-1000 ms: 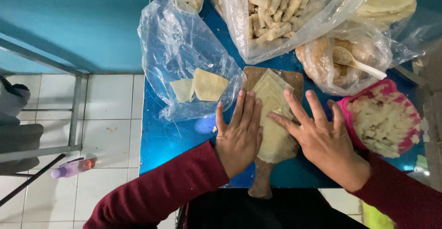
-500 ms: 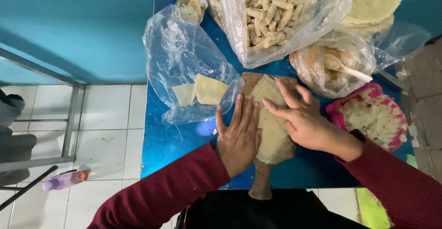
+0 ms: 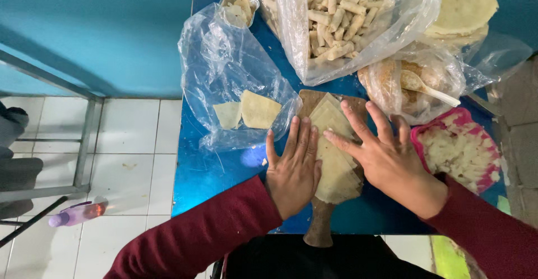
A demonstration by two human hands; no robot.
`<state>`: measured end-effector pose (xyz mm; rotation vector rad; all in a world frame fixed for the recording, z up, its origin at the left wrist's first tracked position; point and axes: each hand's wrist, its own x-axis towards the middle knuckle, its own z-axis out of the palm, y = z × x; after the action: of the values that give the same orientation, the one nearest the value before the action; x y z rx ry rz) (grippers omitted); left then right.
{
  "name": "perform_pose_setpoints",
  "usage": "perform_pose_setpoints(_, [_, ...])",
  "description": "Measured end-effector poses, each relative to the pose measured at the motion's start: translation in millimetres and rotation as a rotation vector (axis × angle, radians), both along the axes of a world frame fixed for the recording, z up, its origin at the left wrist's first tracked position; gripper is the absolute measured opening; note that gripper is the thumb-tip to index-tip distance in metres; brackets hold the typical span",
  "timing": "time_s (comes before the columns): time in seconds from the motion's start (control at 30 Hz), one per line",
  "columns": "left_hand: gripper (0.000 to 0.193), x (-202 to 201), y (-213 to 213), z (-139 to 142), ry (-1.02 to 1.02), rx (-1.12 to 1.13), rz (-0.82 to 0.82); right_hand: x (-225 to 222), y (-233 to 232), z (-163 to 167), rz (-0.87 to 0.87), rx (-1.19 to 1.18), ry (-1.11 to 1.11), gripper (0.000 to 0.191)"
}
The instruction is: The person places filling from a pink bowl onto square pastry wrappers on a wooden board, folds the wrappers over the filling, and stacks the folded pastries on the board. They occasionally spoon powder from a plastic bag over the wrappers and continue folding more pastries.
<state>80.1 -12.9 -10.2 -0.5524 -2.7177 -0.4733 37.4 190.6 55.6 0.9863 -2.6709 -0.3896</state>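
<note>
A stack of thin pale dough sheets (image 3: 335,161) lies on a wooden paddle board (image 3: 320,226) on the blue table (image 3: 213,172). My left hand (image 3: 292,169) rests flat, fingers together, on the left edge of the stack. With fingers spread, my right hand (image 3: 386,155) lies flat on the stack's right side, the fingertips touching the top sheet. Both arms wear dark red sleeves. Neither hand grips anything.
A clear bag with two cut dough pieces (image 3: 246,111) lies to the left. Behind are a bag of rolled pastries (image 3: 336,15), a bag of filling with a spoon (image 3: 417,82), round flat wrappers (image 3: 462,4) and a pink bowl of white filling (image 3: 457,150). A purple bottle (image 3: 75,214) lies on the tiled floor.
My right hand has shifted from the stack's upper part to lie flat with fingers spread on its right side. The left hand stays put.
</note>
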Motion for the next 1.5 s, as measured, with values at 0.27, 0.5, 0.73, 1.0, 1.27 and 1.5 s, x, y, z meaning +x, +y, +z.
perform_pose_setpoints(0.27, [0.067,-1.0,2.8,1.1,-0.011,0.022,0.001,-41.6,1.6,-12.9,-0.046,0.153,0.111,0.065])
perform_pose_setpoints(0.5, [0.071,-0.4,2.0,2.7,-0.032,0.054,-0.006,-45.3,-2.0,-5.4,-0.103,0.041,-0.019,0.065])
perform_pose_setpoints(0.73, [0.069,-1.2,0.3,1.4,-0.03,0.009,-0.025,-60.1,-7.4,-16.2,-0.071,0.13,0.087,0.066])
perform_pose_setpoints(1.0, [0.07,0.7,-1.8,-1.8,-0.011,0.036,-0.031,-37.3,-7.4,-16.1,-0.032,0.051,0.024,0.066])
perform_pose_setpoints(1.27, [0.069,0.2,-1.2,-0.5,0.003,0.082,-0.04,-29.9,-3.8,4.3,-0.183,0.046,0.078,0.054])
perform_pose_setpoints(1.5, [0.07,-0.7,-2.9,0.7,-0.022,0.084,-0.038,39.5,-2.3,4.3,0.062,-0.265,-0.32,0.064])
